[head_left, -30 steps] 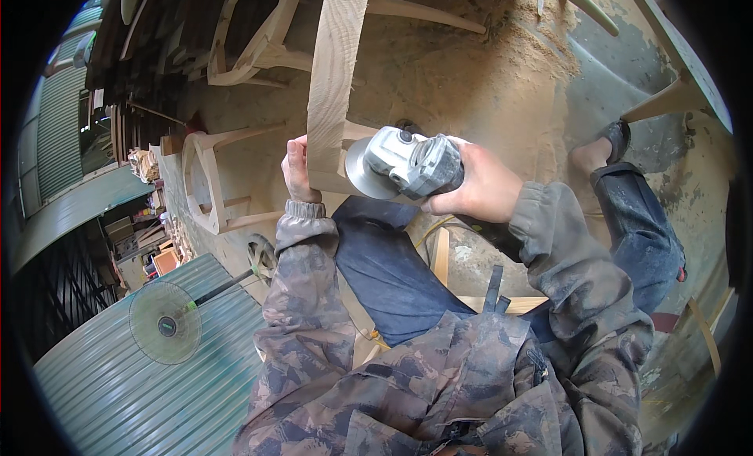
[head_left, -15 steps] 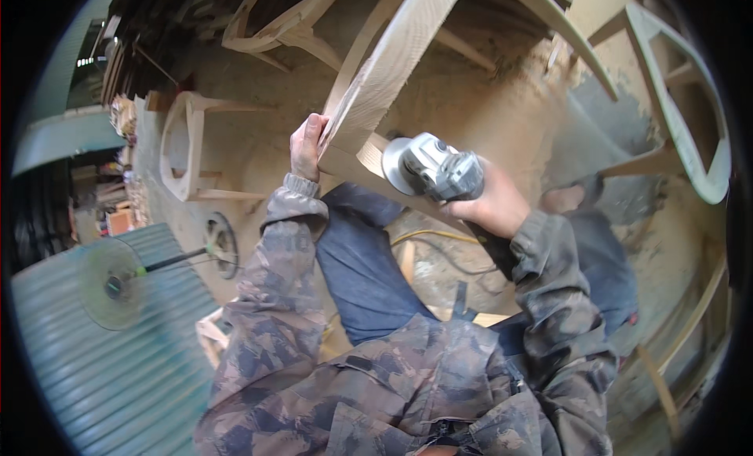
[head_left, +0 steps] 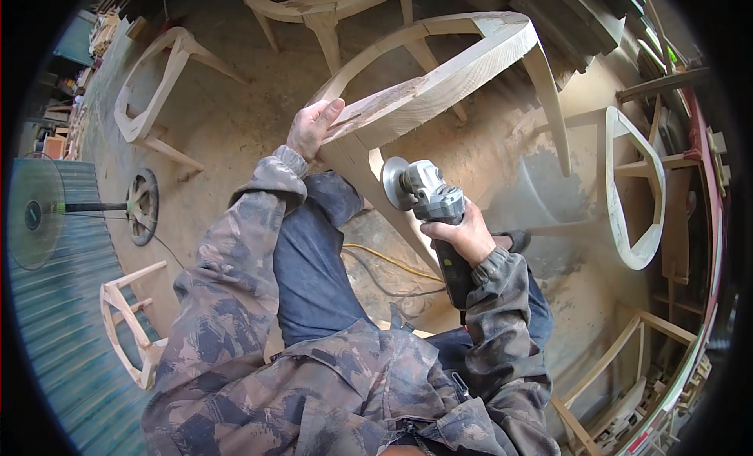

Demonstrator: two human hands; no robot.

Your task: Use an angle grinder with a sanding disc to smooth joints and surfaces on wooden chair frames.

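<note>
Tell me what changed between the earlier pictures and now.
In the picture, the wooden frame swung clockwise, showing more of its curved far side; the fan shifted too, so camera movement explains at least part. The grinder moved away from the left hand, rightward and down. Nothing was taken up or let go: the left hand grips the frame's corner, the right hand the grinder.

Wooden frame (head_left: 464, 73) that shows matt grain and a rough patch on top, grinder (head_left: 433, 192) with a dull metallic head, jacket (head_left: 337, 385) and trousers (head_left: 314, 260) of matt cloth, ribbed sheeting (head_left: 70, 323) with a slight sheen, dusty matt floor (head_left: 235, 127)
</note>
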